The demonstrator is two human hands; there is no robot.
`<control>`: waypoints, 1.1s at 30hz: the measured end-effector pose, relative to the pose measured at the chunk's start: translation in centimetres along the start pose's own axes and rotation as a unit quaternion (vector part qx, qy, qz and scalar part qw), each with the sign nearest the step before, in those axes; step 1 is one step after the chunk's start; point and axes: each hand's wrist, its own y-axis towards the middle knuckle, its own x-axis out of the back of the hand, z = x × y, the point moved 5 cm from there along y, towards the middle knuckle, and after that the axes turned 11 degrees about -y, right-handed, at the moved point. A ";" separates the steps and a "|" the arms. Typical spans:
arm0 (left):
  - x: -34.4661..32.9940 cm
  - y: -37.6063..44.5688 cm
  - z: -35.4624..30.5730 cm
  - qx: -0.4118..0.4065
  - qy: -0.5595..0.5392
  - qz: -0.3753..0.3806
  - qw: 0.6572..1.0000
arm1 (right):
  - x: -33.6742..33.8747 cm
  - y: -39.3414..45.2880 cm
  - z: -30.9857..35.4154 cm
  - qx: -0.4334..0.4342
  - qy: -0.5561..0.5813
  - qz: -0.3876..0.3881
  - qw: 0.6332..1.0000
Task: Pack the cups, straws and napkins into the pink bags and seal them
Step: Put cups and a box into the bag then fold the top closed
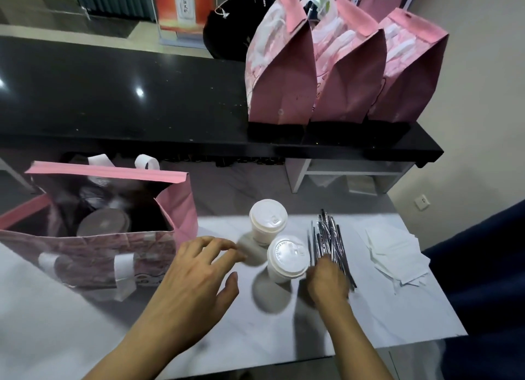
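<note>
Pink paper makes up the open bag (159, 206) at the left of the frame, standing on the white bench (284, 328) with its mouth wide; its left side runs off the frame edge, and inside it one lidded cup (103, 223) shows dimly, with darker shapes behind it that are too blurred to name. White handles stick out at its far rim and on its near face. Just right of the bag the left hand (196, 277) hovers low over the bench, fingers spread and slightly bent, holding nothing; the fingertips are smeared by motion. Near the middle of the frame stand two white cups with lids, the far cup (268, 220) and the near cup (288, 257), upright and close together, perhaps touching. Right of them lies a loose bundle of silver-wrapped straws (329, 237), and the right hand (326, 280) rests on its near end with fingers curled down; whether they actually pinch a straw cannot be told, since the hand covers that end. Further right a fanned stack of white napkins (397, 257) lies flat. In the upper right, on a black shelf (170, 101) behind the bench, three folded-over pink bags (343, 75) stand side by side, touching; the seals themselves are hard to make out.
</note>
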 end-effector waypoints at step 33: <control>15.3 -6.8 17.9 0.230 0.017 -0.048 0.972 | 14.7 -19.1 31.9 0.476 -0.032 -0.028 0.879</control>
